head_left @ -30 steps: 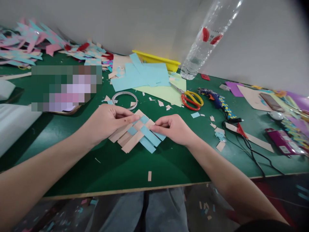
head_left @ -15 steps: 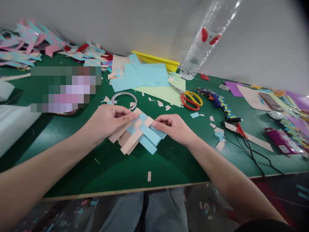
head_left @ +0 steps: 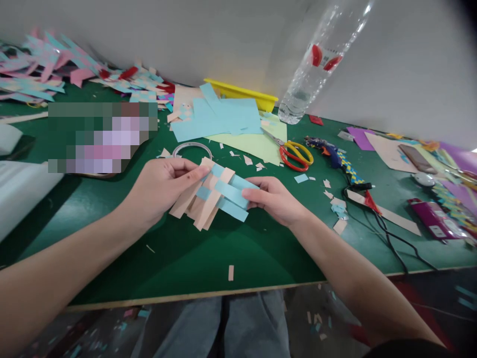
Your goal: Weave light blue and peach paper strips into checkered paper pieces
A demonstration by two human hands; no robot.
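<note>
1. A heap of pink and blue paper strips (head_left: 44,64) lies far left, against the wall; the loose ends stick out at sharp angles.
2. The left hand (head_left: 164,185) pinches the upper-left corner of the weave, thumb flat on top and fingers curled beneath, probably to stop the crossings slipping.
3. Just beyond it lies a thin, silvery round ring (head_left: 192,144), partly hidden.
4. The checkered beige-and-blue woven paper piece (head_left: 215,182) is held between both hands, over the green tabletop (head_left: 167,268) – beige tails hang towards the person, blue tails point right. The paper looks stiff and matte, its strips flat and straight.
5. Behind it, smooth light-blue paper sheets (head_left: 238,114) overlap.
6. The right hand (head_left: 276,199) pinches blue tails between thumb and bent fingers, seemingly keeping them aligned.
7. Red-and-yellow-handled metal scissors (head_left: 282,148) rest within reach – blades pointing away.
8. A clear, ribbed plastic bottle (head_left: 307,77) stands near the wall.
</note>
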